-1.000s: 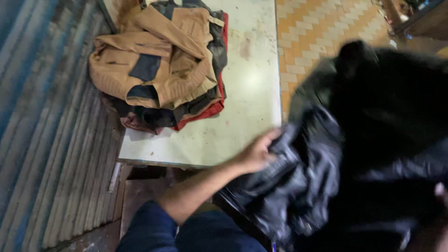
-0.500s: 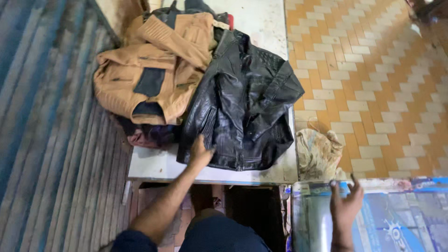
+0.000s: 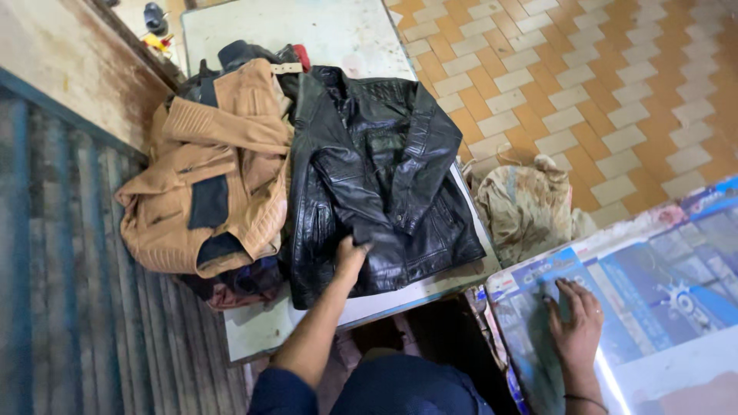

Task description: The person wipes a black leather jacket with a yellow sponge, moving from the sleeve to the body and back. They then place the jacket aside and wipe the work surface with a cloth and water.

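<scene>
The left hand (image 3: pixel 350 257) has its fingers curled down onto the lower part of a black leather jacket (image 3: pixel 377 177), pinching or pressing the leather near a sleeve end; whether it truly grips a fold cannot be told. The right hand (image 3: pixel 575 327) lies flat with fingers spread and relaxed on a blue printed sheet (image 3: pixel 653 284) under clear plastic, holding nothing.

The black leather jacket lies spread front-up on a pale table (image 3: pixel 338 31), its hem at the table's near edge and its collar toward the far end. Touching the jacket's left side is a tan jacket (image 3: pixel 215 169) with dark patches, heaped on top of other dark and reddish clothes (image 3: pixel 231 284) that peek out beneath it. Just right of the black jacket, off the table edge, sits a stained, crumpled cloth (image 3: pixel 526 207) on the floor of orange and cream tiles (image 3: pixel 615 92). The blue printed sheet lies beyond that cloth, well right of the jacket.
</scene>
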